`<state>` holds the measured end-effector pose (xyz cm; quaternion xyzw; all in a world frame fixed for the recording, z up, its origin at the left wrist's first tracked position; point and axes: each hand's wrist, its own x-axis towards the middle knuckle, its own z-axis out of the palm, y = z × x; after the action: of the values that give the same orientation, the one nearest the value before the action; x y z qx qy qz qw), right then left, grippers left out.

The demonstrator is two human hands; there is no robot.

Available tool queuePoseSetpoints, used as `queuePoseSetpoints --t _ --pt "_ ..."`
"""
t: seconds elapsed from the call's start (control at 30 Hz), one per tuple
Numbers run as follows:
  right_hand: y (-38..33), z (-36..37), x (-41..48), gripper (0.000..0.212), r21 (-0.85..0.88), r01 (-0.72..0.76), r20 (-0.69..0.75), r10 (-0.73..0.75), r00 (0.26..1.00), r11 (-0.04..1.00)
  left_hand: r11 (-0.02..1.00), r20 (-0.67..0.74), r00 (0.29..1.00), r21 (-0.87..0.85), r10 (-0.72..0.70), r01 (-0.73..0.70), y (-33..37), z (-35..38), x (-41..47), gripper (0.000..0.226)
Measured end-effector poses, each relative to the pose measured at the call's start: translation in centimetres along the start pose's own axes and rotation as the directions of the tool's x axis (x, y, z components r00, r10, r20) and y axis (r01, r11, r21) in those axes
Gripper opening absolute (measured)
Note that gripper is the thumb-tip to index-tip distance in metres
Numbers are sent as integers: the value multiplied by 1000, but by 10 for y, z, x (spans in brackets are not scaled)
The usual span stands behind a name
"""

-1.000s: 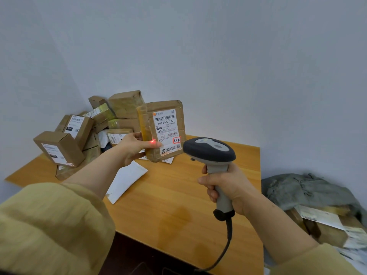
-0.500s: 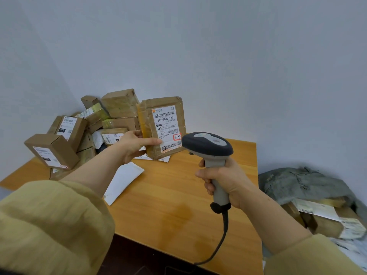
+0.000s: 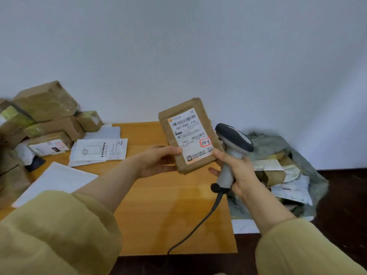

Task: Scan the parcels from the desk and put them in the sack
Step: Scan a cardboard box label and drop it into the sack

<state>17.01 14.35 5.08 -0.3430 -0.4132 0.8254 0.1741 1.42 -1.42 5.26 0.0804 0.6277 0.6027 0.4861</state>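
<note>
I hold the brown parcel up over the desk, with its label facing me. My left hand grips its bottom left corner with curled fingers. My right hand is wrapped round the scanner handle, thumb touching the parcel. I think the scanner is no longer aimed at the label, so next I must swing the parcel right and drop it in the grey sack. The label says "507-P802 170", "P802" and, in pen, "33-6".

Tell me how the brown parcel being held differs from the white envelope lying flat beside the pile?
The brown taped cardboard parcel is thick and boxy; the white plastic envelope is thin and flat. The parcel is held up in the air; the envelope lies on the wooden desk. Both carry printed labels.
</note>
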Motion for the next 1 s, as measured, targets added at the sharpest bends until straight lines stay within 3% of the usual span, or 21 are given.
queuePoseSetpoints --t 0.13,0.27,0.4,0.57,0.67,0.77,0.87,0.93,1.0 --pt "-4 -53 2 49 105 28 -187 -8 982 994 995 143 986 56 -91 83 -17 52 39 60" --pt "-25 -106 11 52 113 156 -392 -100 915 981 979 189 968 150 -164 136 -28 108 67 104" --pt "-57 -168 35 34 -97 190 -499 -213 840 977 970 0 978 129 -208 206 -50 148 114 80" --pt "-79 -249 80 34 -407 142 -409 -319 855 902 921 -242 910 119 -335 371 -102 192 179 82" --pt "-78 -293 111 33 -539 116 -336 -339 879 834 891 -406 824 44 -396 451 -138 216 214 84" --pt "-71 -329 146 34 -599 56 -310 -296 904 799 847 -484 734 -29 -477 531 -170 231 248 102" --pt "-65 -348 172 68 -638 14 -275 -245 930 770 827 -488 695 -112 -528 550 -204 234 289 114" --pt "-61 -358 184 86 -648 19 -238 -226 945 761 788 -520 608 -255 -600 560 -214 239 304 137" --pt "-58 -363 191 70 -665 44 -183 -219 958 746 802 -597 546 -340 -587 491 -217 243 310 108"
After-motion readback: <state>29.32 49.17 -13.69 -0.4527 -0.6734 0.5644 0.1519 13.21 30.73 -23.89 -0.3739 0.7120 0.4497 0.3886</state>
